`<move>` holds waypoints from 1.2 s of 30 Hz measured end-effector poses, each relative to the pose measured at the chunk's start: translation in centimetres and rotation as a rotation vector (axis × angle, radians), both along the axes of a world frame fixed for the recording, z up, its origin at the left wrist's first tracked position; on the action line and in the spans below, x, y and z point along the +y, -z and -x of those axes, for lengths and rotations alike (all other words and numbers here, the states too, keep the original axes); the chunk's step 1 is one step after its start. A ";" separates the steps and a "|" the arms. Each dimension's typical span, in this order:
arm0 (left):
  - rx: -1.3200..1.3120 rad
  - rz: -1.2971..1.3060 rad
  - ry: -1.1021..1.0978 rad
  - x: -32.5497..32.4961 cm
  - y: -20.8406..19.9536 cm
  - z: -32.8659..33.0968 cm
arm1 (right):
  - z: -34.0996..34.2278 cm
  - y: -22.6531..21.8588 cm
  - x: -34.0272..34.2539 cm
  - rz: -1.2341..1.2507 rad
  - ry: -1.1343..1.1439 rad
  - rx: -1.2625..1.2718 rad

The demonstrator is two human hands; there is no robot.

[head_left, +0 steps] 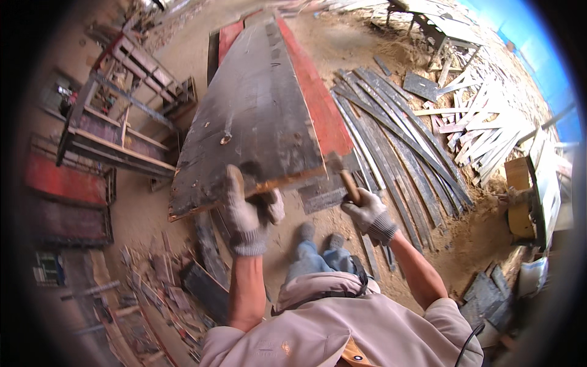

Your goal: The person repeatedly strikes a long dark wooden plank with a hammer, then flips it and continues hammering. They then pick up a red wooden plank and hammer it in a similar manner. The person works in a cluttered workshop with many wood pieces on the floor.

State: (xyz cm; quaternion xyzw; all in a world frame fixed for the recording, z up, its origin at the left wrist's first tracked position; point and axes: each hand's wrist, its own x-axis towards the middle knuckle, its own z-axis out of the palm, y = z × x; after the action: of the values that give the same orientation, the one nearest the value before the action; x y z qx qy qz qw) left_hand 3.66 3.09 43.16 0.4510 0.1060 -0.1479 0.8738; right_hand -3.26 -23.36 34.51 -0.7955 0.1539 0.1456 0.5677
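Observation:
A wide, dark wooden panel (257,116) with a worn, splintered near edge lies in front of me, reaching away toward the far side. My left hand (247,217), in a pale work glove, is closed on its near edge, one digit up over the top face and the others lower down by the edge. My right hand (368,213), gloved too, grips a hammer (350,186) by its wooden handle. The blurred hammer head is close to the panel's near right corner. Red boards (318,98) show along the panel's right side, partly covered by it.
Long dark strips (397,134) lie on the floor to the right, beside a heap of pale slats (483,122). Wooden frames (122,134) and a red panel (64,177) stand on the left. Scrap wood (165,275) litters the near left. A table (443,30) stands far right.

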 end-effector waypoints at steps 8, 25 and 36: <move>-0.136 0.194 0.210 -5.1 -11.1 -4.8 | -8.2 -9.4 1.5 -0.081 -0.094 -0.240; -0.150 0.128 0.151 -5.3 -10.5 -4.2 | -7.5 -11.9 1.2 -0.087 -0.066 -0.252; -0.054 0.067 -0.095 -0.8 -9.8 -3.0 | -1.7 -10.4 6.8 -0.451 -0.083 -0.193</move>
State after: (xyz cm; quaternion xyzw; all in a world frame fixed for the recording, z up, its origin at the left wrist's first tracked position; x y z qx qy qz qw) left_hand 6.68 2.28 52.95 0.4197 0.0986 -0.0974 0.8970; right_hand -1.57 -16.52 44.91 -0.6644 0.0297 0.1227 0.7366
